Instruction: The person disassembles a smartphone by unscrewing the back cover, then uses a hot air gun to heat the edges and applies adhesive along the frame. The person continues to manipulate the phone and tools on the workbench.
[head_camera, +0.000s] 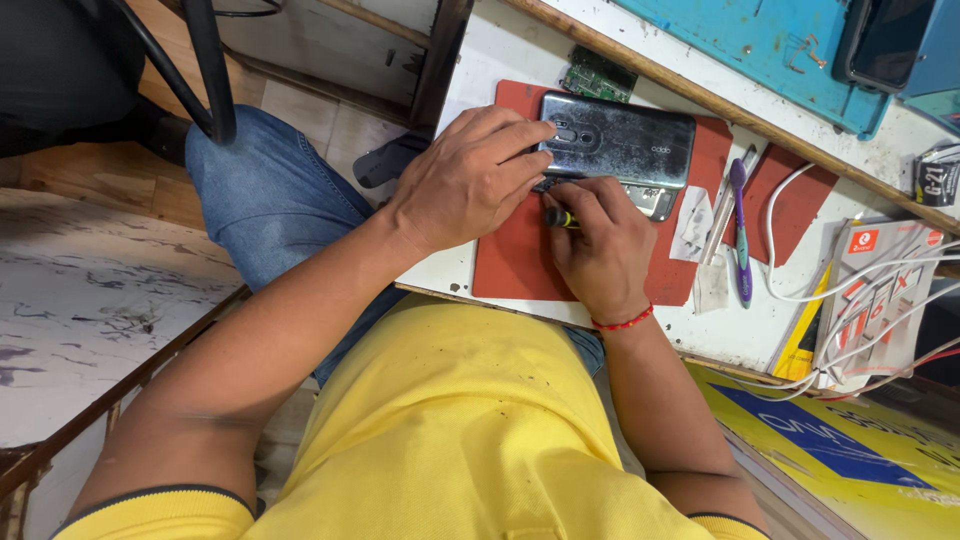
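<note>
Toward the upper left of the frame your knee in blue jeans (262, 190) sits beside the white table (500, 50). Just right of it, near the centre, your left hand (470, 175) lies flat over the left end of the dark grey phone (625, 140), its fingers pressing on the back cover by the camera. The phone rests on a red mat (520, 255), its back cover lifted slightly off the body beneath. Directly below the phone, your right hand (600, 250) is closed tight round a small screwdriver (558, 217) with a yellow and black handle, held at the phone's lower edge. Further right lie a purple toothbrush (740, 235) and white cables (850, 290).
</note>
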